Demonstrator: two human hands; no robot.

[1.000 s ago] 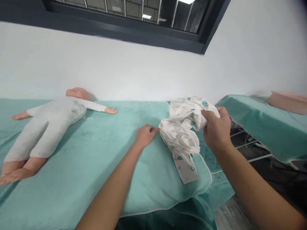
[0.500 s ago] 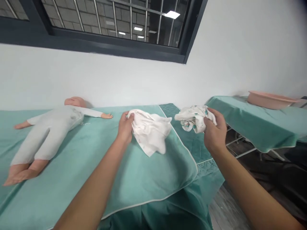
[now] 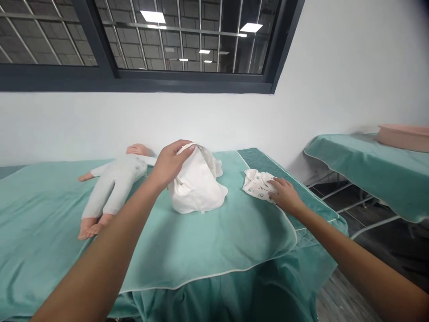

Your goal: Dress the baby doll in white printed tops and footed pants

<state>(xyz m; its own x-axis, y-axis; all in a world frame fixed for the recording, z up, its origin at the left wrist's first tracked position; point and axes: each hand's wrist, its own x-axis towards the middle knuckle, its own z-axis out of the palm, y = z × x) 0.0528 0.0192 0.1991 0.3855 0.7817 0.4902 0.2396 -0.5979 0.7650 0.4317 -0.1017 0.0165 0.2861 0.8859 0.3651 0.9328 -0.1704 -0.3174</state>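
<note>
My left hand pinches the top edge of a plain white cloth, perhaps a small garment, which hangs bunched just over the green cover. To the right, a white cloth with a small coloured print lies loosely folded on the bed. My right hand has its fingers closed on that cloth's right side; the fingertips are partly lost in the fabric. On the left, a baby doll in a pale one-piece suit lies on its back, its head towards the wall. My left forearm passes in front of the doll's side.
The green padded cover has a white-piped edge and drapes over the bed's front. A second green-covered table at the right bears a pink basin. A white wall and a barred window stand behind.
My right hand has lowered the printed cloth from the air onto the bed. My left hand has raised the plain white cloth's edge, so it hangs differently. The view has shifted left and up.
</note>
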